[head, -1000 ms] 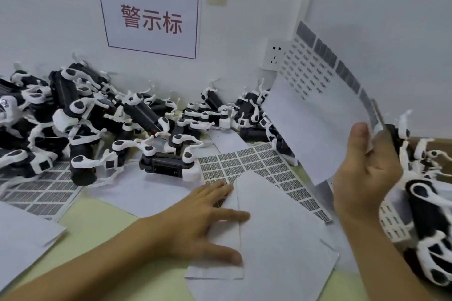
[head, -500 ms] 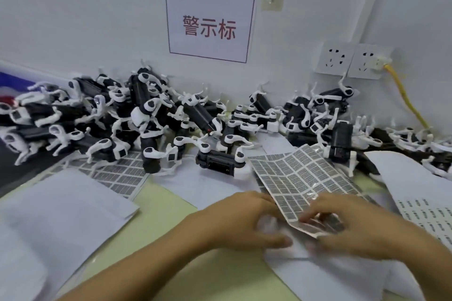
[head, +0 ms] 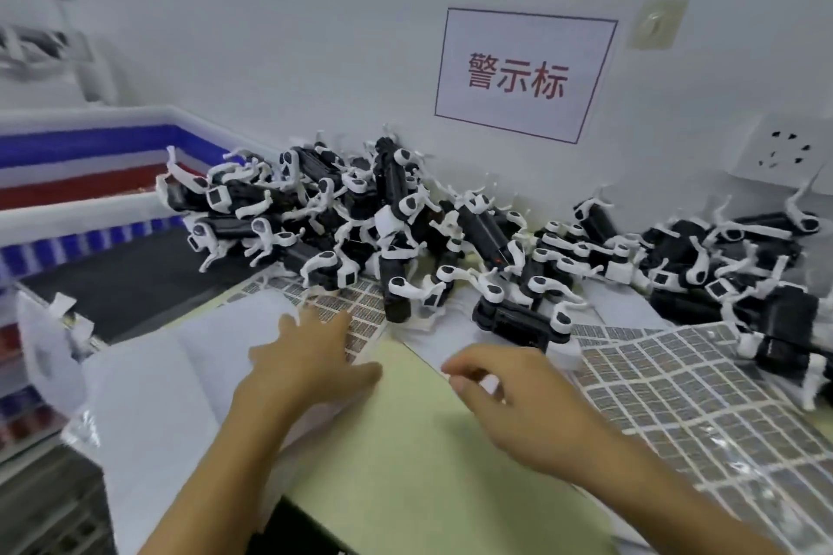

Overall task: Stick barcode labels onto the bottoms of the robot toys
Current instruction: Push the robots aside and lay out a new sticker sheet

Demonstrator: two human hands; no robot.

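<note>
Right now your left hand lies flat with fingers spread on the white sheets at the left of the pale green table, its fingertips reaching the near edge of a label sheet that pokes out from under the toys. Your right hand hovers over the table just beside it, fingers loosely curled with thumb and forefinger close together; whether they pinch a label is too blurred to tell. A second, larger label sheet lies immediately right of your right hand, its grid of grey barcode stickers partly peeled near the front edge. The robot toys, black bodies with white legs, are heaped against the wall beyond both hands, the pile running from left of your left hand across to the far right. One toy lies on its side just ahead of your right hand, apart from your fingers. On the wall above hangs a white sign with red characters, and a socket sits to its right.
</note>
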